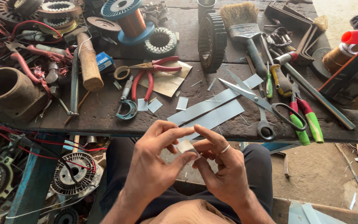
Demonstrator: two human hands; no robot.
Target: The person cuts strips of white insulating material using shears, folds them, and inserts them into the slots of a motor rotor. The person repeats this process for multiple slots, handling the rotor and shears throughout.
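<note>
We sit at a dark, worn wooden workbench [104, 112] crowded with tools, with a dusty floor to the right and motor parts below on the left. Near us, over our lap, our left hand [154, 166] and right hand [220, 166] meet: the fingertips of both close together on a small pale paper piece [185, 146], pinched between thumbs and forefingers. The right hand wears a ring.

Just beyond the hands, on the near edge of the bench, lie long grey paper strips [212, 110], with small cut squares [182, 103] beside them to the left. Scissors with black handles [257, 101] rest across the strips, open. To their right lie pliers with green and red grips [305, 120].

Farther left we see red-handled pliers [152, 72] lying on a tan sheet, and a wooden mallet [89, 62]. Beside the mallet sits a small blue box [104, 61] with a white label. At the far side stands a copper wire spool [130, 20] with blue flanges, a black toothed stator [212, 41] on edge, and a paintbrush [243, 25].
</note>
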